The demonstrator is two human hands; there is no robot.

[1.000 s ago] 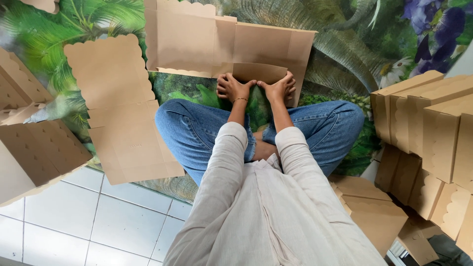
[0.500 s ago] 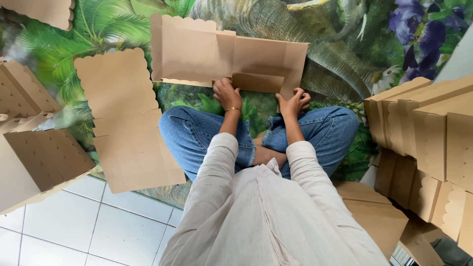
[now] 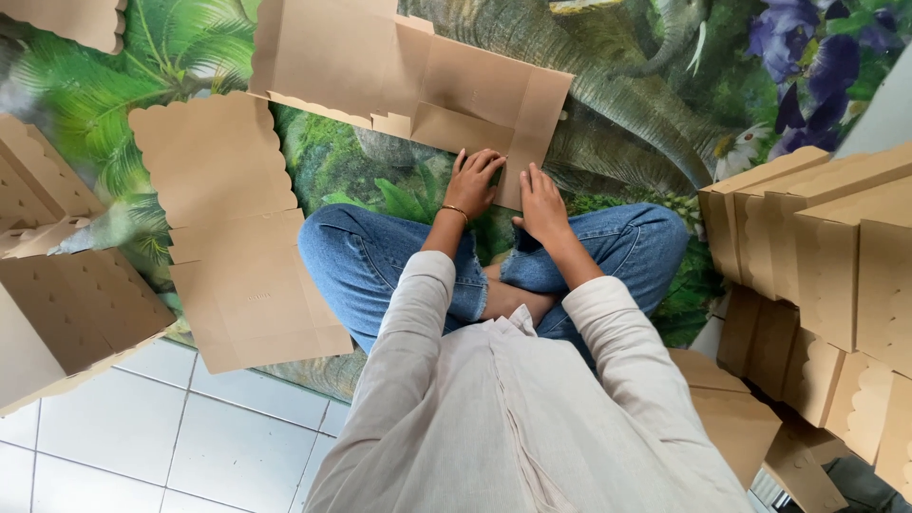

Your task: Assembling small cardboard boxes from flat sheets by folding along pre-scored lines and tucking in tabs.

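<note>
The flat cardboard box blank [image 3: 418, 81] lay unfolded on the leaf-printed mat [image 3: 617, 104], just in front of your crossed legs; its near flap was under your fingers. Your left hand [image 3: 472, 182] pressed flat on that flap with the fingers spread, not clenched; your right hand [image 3: 541, 202] rested beside it, also open, with the fingertips on the edge of the flap. To your left another flat blank [image 3: 233, 233] lay on the mat, touching your knee; further left was a folded box [image 3: 66, 318]. On your right a stack of folded boxes [image 3: 817, 275] stood close to your leg; white floor tiles [image 3: 142, 446] were behind.
</note>
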